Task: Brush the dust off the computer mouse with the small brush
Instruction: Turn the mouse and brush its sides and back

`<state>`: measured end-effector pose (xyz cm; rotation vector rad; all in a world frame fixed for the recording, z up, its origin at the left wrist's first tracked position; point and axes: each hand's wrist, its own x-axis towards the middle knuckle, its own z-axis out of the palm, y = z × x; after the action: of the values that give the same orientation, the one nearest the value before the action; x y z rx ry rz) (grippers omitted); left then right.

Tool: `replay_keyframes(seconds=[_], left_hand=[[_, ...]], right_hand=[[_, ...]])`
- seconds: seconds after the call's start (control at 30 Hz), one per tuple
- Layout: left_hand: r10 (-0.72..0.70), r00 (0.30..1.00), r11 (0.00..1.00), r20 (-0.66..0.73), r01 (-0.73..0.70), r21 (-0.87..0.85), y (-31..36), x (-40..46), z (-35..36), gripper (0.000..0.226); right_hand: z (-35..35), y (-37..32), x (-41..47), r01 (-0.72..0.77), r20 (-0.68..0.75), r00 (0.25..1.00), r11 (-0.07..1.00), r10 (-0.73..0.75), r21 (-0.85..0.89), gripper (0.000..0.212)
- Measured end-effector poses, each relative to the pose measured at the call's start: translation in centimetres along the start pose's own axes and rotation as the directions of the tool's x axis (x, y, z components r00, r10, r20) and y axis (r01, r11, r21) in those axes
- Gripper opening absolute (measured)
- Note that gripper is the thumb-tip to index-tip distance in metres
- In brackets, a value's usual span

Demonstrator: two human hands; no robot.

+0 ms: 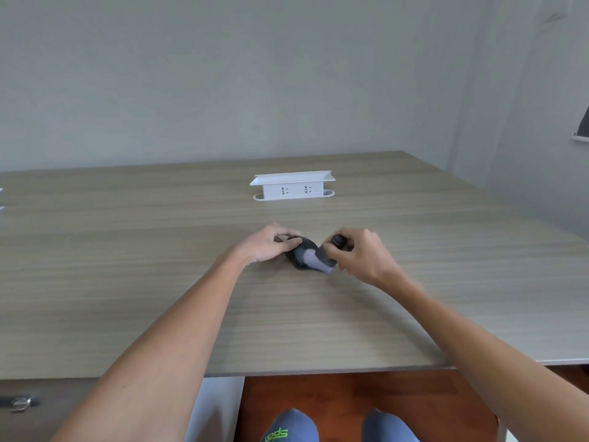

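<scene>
A black computer mouse [298, 254] lies on the wooden desk [287, 314] at its middle. My left hand [266, 245] grips the mouse from the left, fingers over its far end. My right hand [361, 255] holds a small brush [325, 255] with a dark round-topped handle. The brush's pale grey bristles [310, 259] press on the right side of the mouse, and part of the mouse is hidden under them.
A white socket box [292, 186] with a flat lid stands farther back on the desk. The desk's near edge [318, 371] runs above my socked feet [291, 427] on a reddish floor. A drawer handle [19, 403] shows at the lower left.
</scene>
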<state>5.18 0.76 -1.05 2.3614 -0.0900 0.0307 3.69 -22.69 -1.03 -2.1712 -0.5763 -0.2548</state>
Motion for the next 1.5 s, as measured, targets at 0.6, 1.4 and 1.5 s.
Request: replay_keyframes(seconds=[0.6,1.4,1.5], left_hand=[[-0.003,1.0,1.0,-0.03,0.003,0.002,0.1,0.6,0.4,0.041],[-0.013,0.998,0.999,-0.064,0.016,0.049,0.0,0.4,0.4,0.028],[-0.023,0.997,0.998,-0.074,0.027,0.06,-0.2,0.3,0.3,0.028]], right_hand=[[0.2,-0.3,-0.3,0.153,0.077,0.986,0.986,-0.147,-0.072,0.012],[0.2,-0.2,1.0,0.102,-0.012,0.994,0.975,-0.107,-0.199,0.015],[0.1,-0.9,0.8,0.112,-0.026,0.993,0.988,-0.116,-0.103,0.013]])
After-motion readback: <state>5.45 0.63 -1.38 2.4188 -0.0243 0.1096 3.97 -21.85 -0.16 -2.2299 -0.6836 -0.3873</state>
